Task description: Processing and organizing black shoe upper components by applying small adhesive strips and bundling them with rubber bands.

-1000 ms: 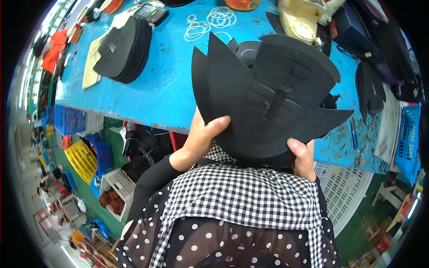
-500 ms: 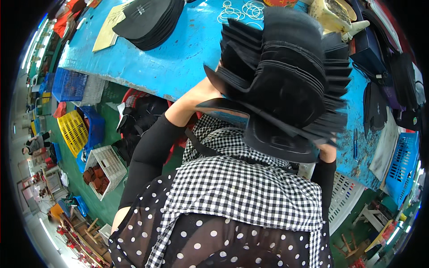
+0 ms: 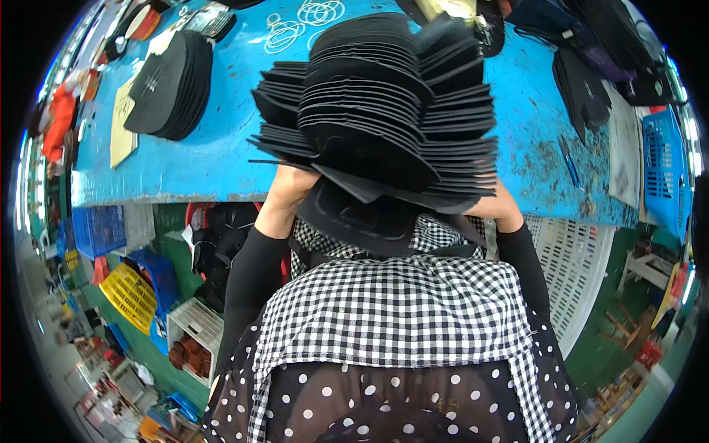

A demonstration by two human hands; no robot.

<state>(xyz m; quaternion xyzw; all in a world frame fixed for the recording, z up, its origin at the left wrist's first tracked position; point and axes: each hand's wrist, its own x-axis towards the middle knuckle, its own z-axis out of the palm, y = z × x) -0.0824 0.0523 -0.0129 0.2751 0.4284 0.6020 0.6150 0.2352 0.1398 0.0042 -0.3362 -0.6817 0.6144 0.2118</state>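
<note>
A thick stack of black, flat cut pieces with side flaps (image 3: 362, 111) is held up in front of me, over the near edge of the blue table. Its flaps fan out in layers to both sides. My left hand (image 3: 294, 186) grips the stack's lower left side, its fingers mostly hidden under the pieces. On the lower right side my right hand (image 3: 493, 201) holds it too, the fingers partly covered by the layered flaps. At the bottom, a curved black piece (image 3: 362, 218) hangs lower than the others, close to my checked apron (image 3: 391, 310).
On the blue table (image 3: 236, 159) another pile of black pieces (image 3: 173, 88) lies at left, by yellow sheets (image 3: 124, 125). White cord loops (image 3: 284, 33) lie at the back. To the right are a blue pen-like tool (image 3: 569, 159), black pieces (image 3: 580, 92) and a blue basket (image 3: 665, 162).
My view has turned, so the table edge now runs level. The held stack has come left in the picture and sits more upright; both hands keep hold of it.
</note>
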